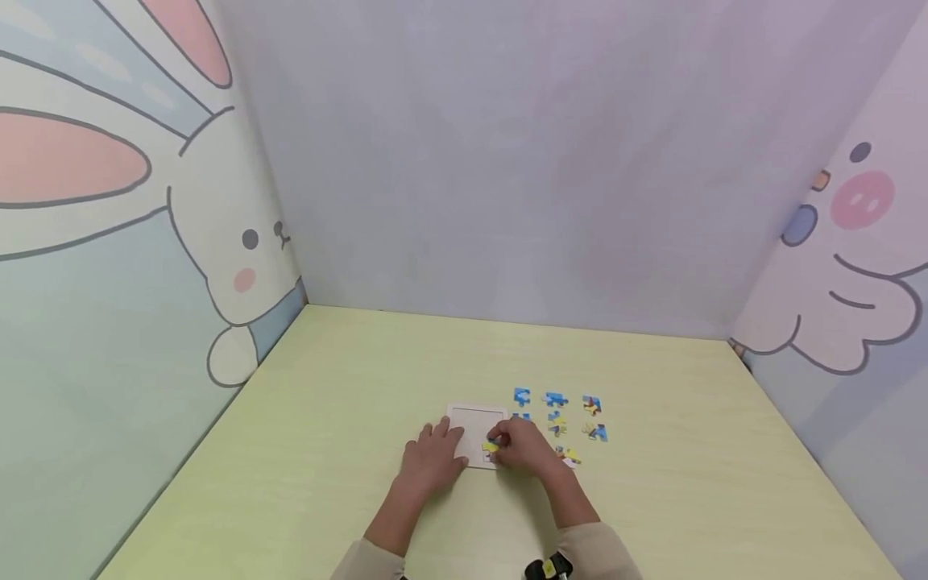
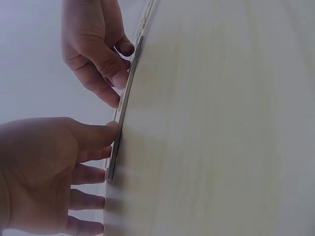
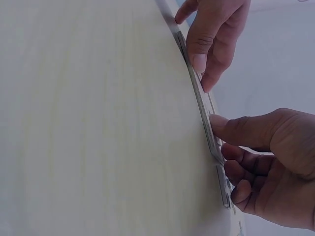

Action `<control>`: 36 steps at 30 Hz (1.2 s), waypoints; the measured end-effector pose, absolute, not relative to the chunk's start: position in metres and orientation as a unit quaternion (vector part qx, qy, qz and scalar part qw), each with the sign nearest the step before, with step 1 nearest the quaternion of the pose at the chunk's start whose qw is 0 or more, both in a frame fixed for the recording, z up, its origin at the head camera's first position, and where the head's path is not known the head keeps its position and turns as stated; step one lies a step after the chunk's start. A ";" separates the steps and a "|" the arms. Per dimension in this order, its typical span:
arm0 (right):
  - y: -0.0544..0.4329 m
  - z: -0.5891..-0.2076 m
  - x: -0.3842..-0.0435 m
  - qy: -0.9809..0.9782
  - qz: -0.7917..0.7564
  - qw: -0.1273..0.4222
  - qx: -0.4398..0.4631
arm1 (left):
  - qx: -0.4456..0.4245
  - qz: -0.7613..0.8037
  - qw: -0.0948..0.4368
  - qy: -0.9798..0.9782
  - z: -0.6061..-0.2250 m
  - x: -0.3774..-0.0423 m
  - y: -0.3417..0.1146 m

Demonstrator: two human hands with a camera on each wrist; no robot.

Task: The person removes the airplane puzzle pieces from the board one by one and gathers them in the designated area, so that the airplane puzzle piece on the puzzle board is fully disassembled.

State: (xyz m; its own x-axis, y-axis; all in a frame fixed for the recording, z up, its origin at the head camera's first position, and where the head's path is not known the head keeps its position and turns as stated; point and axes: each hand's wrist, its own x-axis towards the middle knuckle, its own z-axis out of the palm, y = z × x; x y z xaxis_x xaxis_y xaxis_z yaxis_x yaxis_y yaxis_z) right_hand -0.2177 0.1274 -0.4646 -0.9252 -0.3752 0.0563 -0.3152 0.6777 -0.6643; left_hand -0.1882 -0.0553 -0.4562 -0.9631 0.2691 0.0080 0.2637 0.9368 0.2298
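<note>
A pale, square puzzle tray (image 1: 460,415) lies on the table between the two hands. Spread over its left side, my left hand (image 1: 433,455) steadies it, with the thumb near the front edge and the fingers fairly straight. My right hand (image 1: 525,445) pinches a yellow and blue puzzle piece (image 1: 490,447) over the tray's lower right corner. Both hands show side-on in the left wrist view, the left hand (image 2: 47,172) at the tray's edge (image 2: 127,98) and the right hand (image 2: 96,46) above it. Curled fingers of the right hand (image 3: 280,164) hide the piece in the right wrist view.
Several loose puzzle pieces lie right of the tray, among them a blue piece (image 1: 555,399), a red and blue one (image 1: 592,404) and a yellow one (image 1: 557,424). Another piece (image 1: 569,457) is close by the right wrist. Printed fabric walls border the table (image 1: 348,387).
</note>
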 end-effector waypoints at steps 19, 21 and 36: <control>0.132 -0.468 -0.207 0.886 -0.423 -0.021 -0.190 | 0.130 0.112 0.034 0.985 -0.454 -0.191 -0.056; 0.134 -0.467 -0.206 0.882 -0.430 -0.024 -0.191 | 0.129 0.109 0.038 0.985 -0.454 -0.191 -0.055; 0.167 -0.456 -0.195 0.870 -0.448 -0.033 -0.202 | 0.123 0.122 0.030 0.984 -0.451 -0.186 -0.052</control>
